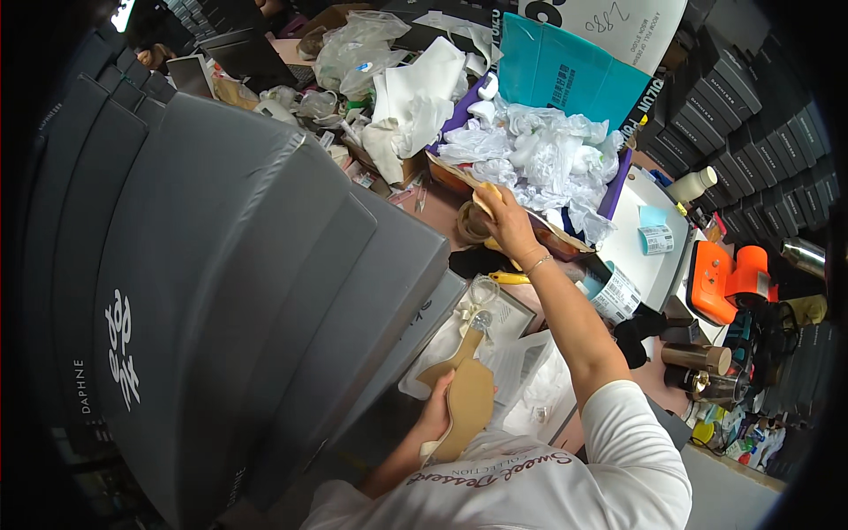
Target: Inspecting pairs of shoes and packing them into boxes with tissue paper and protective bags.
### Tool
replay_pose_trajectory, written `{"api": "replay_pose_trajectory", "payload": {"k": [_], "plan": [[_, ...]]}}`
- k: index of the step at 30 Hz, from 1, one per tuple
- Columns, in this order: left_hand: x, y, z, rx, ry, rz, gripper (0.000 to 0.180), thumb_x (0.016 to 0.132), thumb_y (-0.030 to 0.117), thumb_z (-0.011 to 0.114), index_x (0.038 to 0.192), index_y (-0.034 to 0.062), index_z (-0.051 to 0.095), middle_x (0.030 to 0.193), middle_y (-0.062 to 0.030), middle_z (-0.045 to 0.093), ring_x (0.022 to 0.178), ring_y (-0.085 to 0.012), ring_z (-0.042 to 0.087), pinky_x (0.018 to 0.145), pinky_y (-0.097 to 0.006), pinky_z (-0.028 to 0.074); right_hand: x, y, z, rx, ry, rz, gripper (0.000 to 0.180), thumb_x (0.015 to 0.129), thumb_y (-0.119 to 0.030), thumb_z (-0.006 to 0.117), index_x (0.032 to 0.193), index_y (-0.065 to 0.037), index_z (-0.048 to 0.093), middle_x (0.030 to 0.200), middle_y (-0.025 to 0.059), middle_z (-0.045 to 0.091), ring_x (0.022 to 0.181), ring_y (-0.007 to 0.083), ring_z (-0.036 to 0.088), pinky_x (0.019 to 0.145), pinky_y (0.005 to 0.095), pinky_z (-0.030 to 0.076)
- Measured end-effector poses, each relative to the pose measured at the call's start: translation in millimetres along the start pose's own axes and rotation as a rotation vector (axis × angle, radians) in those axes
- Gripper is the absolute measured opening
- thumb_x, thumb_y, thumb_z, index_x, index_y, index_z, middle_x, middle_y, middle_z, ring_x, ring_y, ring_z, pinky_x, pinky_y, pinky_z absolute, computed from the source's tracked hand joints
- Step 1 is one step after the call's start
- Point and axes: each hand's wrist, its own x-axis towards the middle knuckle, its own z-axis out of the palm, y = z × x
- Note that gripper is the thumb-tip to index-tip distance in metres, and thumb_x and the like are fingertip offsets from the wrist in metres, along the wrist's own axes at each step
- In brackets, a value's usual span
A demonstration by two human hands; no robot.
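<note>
Fingers of left hand close round a tan-soled shoe, sole up, in front of the white shirt. Right hand: fingers narrowed on a pale yellow wad, beside a round jar. Beyond: crumpled white plastic in a purple-sided box. Left: grey boxes.
</note>
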Motion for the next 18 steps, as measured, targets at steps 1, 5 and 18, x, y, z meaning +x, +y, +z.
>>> {"api": "replay_pose_trajectory", "payload": {"k": [1,5,18], "plan": [[-1.2,-0.6,0.2,-0.002,-0.007,0.004,0.060,0.093,0.049,0.036,0.130,0.0023,0.046,0.122,-0.0153,0.055,0.110,-0.0280,0.058,0.087,-0.037,0.050,-2.0,0.7,-4.1,-0.009,-0.013,-0.015,0.046,0.078,-0.009,0.069,0.123,-0.013,0.056,0.120,0.0191,0.052,0.102,0.0369,0.056,0.086,0.0405,0.048],[-5.0,0.7,1.6,0.058,-0.032,0.022,0.059,0.093,0.048,0.038,0.132,0.0041,0.044,0.121,-0.0153,0.056,0.109,-0.0298,0.058,0.088,-0.038,0.050,-22.3,-6.2,-30.9,-0.022,0.258,-0.004,0.050,0.079,-0.008,0.070,0.127,-0.012,0.054,0.118,0.0166,0.055,0.098,0.0333,0.060,0.085,0.0375,0.048],[-5.8,-1.3,1.8,0.011,-0.053,0.000,0.051,0.095,0.044,0.039,0.132,0.0084,0.045,0.118,-0.0126,0.058,0.109,-0.0286,0.059,0.083,-0.036,0.051,-30.9,-26.9,-51.3,0.067,0.487,0.148,0.043,0.082,-0.006,0.068,0.124,-0.007,0.055,0.110,0.0167,0.058,0.097,0.0302,0.060,0.084,0.0359,0.049]]}}
